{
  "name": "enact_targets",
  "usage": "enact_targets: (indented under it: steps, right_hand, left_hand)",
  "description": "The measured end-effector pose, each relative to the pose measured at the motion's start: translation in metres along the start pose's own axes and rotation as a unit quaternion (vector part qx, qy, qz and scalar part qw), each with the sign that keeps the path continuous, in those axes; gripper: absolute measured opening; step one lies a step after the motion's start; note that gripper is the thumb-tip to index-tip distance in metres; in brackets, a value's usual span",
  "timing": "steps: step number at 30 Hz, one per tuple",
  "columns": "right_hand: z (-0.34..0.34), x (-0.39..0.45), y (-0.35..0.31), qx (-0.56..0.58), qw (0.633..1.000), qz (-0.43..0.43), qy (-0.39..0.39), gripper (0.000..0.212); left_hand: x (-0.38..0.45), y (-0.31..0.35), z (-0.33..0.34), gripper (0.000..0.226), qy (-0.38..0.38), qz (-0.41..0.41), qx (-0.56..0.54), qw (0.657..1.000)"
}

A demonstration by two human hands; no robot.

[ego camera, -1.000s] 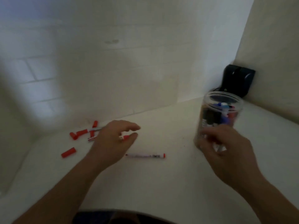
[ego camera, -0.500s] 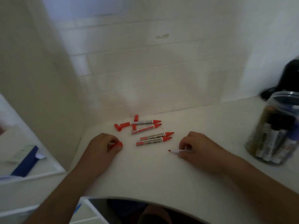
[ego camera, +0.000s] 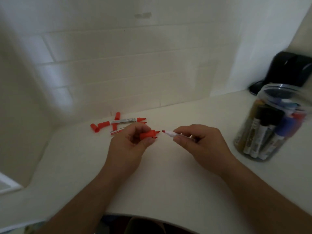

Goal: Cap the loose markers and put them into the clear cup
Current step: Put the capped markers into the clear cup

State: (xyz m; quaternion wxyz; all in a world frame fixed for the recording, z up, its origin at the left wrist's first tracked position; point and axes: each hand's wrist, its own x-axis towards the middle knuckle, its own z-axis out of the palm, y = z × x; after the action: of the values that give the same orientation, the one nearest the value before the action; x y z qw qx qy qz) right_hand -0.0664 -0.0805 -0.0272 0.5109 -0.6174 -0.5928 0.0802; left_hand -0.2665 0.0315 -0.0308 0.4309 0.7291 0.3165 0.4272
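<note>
Head cam: left hand (ego camera: 130,142) pinches red cap (ego camera: 147,135); right hand (ego camera: 200,142) grips uncapped marker (ego camera: 170,133), tip-to-cap.

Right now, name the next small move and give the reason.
Probably bring the two hands together and push the red cap, held in the left hand, onto the bare tip of the marker pinched in the right hand. The two point at each other with a small gap between.

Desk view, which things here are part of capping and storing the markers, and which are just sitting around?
Part of the job:
red cap in left hand
uncapped marker in right hand
loose markers
loose caps
clear cup

Just lying about:
black object in the corner
</note>
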Motion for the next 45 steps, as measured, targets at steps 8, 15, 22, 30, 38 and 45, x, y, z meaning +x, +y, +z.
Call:
enact_targets:
  steps: [8,15,22,30,38,45]
  right_hand:
    - [0.007,-0.001,0.013,-0.071,0.997,0.006,-0.043,0.013]
    - [0.007,-0.001,0.008,-0.114,0.992,-0.014,-0.057,0.030]
    - [0.008,-0.004,-0.002,-0.168,0.980,-0.085,-0.063,0.016]
    - [0.010,-0.004,-0.006,-0.161,0.981,-0.065,-0.084,0.014]
    - [-0.009,0.003,0.035,-0.248,0.950,0.063,-0.180,0.002]
    - [-0.003,0.002,0.033,-0.250,0.949,0.093,-0.171,0.029]
  left_hand:
    - [-0.003,-0.003,0.002,0.035,-0.009,0.052,0.081,0.995]
    - [-0.005,-0.004,0.001,0.032,-0.035,0.071,0.122,0.989]
    - [-0.010,0.002,0.007,0.029,-0.067,0.039,0.101,0.992]
    - [-0.010,0.001,0.007,0.030,-0.071,0.029,0.090,0.993]
    - [-0.012,-0.004,-0.010,0.010,-0.094,0.050,0.294,0.950]
    - [-0.009,-0.003,-0.020,0.023,-0.134,0.021,0.315,0.939]
